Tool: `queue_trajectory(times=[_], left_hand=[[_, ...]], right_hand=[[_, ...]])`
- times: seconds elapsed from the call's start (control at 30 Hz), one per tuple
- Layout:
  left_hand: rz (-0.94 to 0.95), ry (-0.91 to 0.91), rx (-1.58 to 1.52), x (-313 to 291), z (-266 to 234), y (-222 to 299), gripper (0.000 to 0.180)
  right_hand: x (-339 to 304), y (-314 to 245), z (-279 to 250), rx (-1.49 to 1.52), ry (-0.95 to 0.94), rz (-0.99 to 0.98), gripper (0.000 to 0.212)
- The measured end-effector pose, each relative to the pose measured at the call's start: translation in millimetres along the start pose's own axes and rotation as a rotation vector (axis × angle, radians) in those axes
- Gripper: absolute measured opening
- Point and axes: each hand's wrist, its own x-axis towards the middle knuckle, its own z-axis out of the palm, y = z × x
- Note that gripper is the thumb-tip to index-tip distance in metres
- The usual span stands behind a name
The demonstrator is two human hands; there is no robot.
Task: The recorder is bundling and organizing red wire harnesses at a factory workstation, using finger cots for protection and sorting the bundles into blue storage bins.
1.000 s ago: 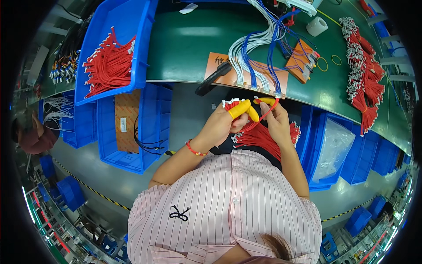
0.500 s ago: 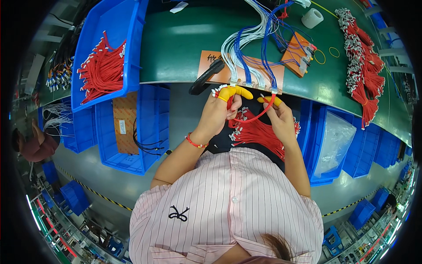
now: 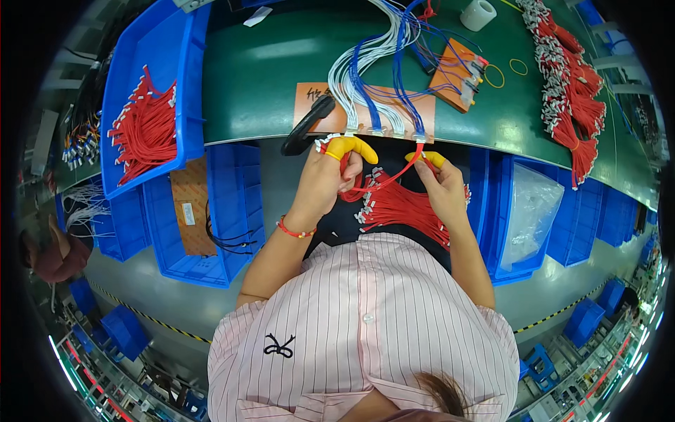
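Note:
My left hand [image 3: 325, 174], with yellow covers on its fingers, is closed round several red cables whose white plugs [image 3: 323, 143] stick out above the knuckles. A single red cable [image 3: 386, 184] loops from it up to a white connector [image 3: 420, 138] on the front edge of the orange board [image 3: 307, 98]. Just below that connector, my right hand [image 3: 443, 186] pinches the cable between thumb and yellow-covered finger. White wires [image 3: 340, 88] and blue wires [image 3: 399, 84] run back from the board's connectors. A bunch of red cables [image 3: 404, 207] lies on my lap.
A blue bin [image 3: 190, 105] of red cables stands left on the green table [image 3: 267, 63]. A black tool [image 3: 309, 125] lies across the board's left end. Right of it are a small orange block [image 3: 450, 74], a white roll [image 3: 478, 14] and bundled red cables [image 3: 562, 91]. Blue crates [image 3: 520, 271] sit below.
The table and its things have shifted left in the view. My right fingers have closed onto the red cable just below the connector; my left hand keeps its hold.

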Motion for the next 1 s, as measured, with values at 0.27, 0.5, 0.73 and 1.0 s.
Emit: queue_trajectory(times=[0.27,0.5,0.73,1.0], left_hand=[[-0.026,-0.052,-0.006,-1,-5,4,0.035],[-0.048,-0.125,0.073,-1,-7,9,0.037],[-0.051,-0.056,-0.001,0,-5,8,0.034],[0.036,-0.051,0.017,5,-5,-3,0.039]], right_hand=[[0,-2,-1,-0.042,-0.027,0.053,0.023],[0,1,4,-0.039,0.003,0.025,0.020],[-1,-3,4,-0.071,-0.028,0.073,0.019],[-1,3,5,0.021,0.055,-0.040,0.020]])
